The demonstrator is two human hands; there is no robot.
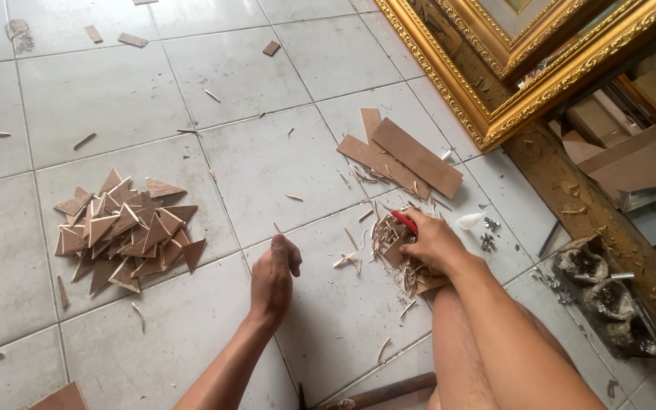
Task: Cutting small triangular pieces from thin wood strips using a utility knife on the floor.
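Cutting step looks in hand: right hand (430, 241) is gripping a red-handled cutter (405, 221) over a small brown piece (390, 244) on the floor (282, 159); left hand (273, 275) is hovering loosely curled, holding nothing; pile of triangles (127, 231) is lying well to the left; next move prob. needs a steadying hand w/ the piece.

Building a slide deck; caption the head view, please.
Right hand grips a red-handled cutter over wood scraps; left hand hovers near stacked triangular offcuts.

White tiled floor (282, 163) bears brown triangle pile (127, 231).
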